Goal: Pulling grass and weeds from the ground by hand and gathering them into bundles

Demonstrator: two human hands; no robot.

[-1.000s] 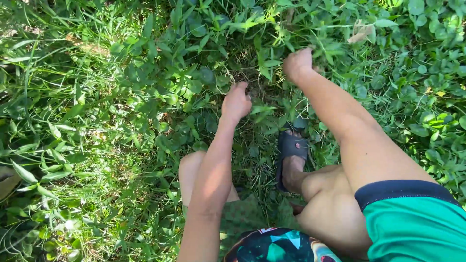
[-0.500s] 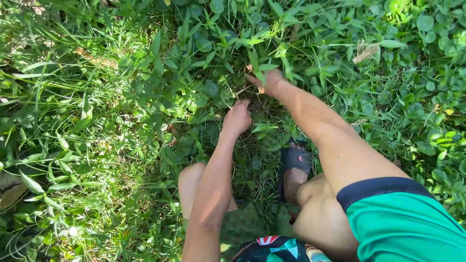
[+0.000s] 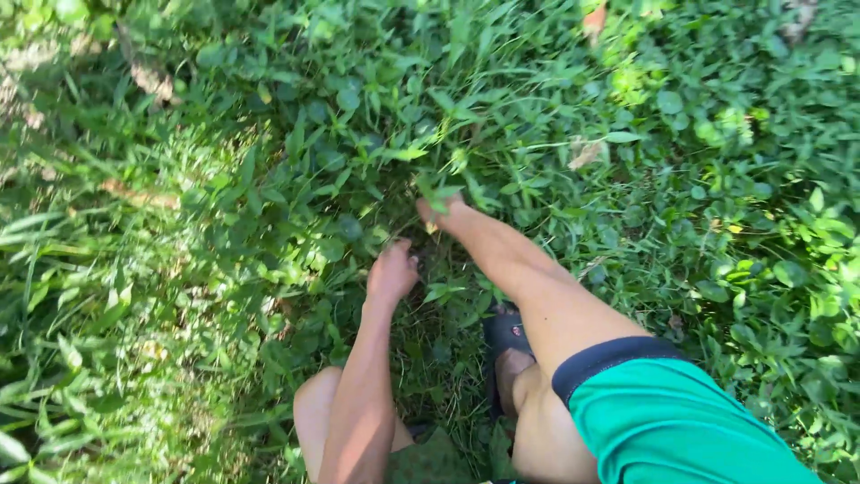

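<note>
Low leafy weeds (image 3: 385,116) and grass cover the ground. My left hand (image 3: 391,269) is down among the weed stems (image 3: 421,296) near the middle, with its fingers curled into a fist around them. My right hand (image 3: 445,213) reaches a little further forward and to the right into a clump of pointed-leaf weeds (image 3: 439,184). Leaves lie over its fingers and hide them. The two hands are about a hand's width apart.
My foot in a black sandal (image 3: 503,333) stands just behind the hands, and my bare knee (image 3: 313,412) is at the lower left. A green sleeve with a dark cuff (image 3: 672,417) fills the lower right. Long grass blades (image 3: 81,269) grow at the left, and a dry leaf (image 3: 586,154) lies at the right.
My right hand has come left and closer to my left hand, into the clump in front of it. The view has tilted forward, so hands and foot sit lower in the frame.
</note>
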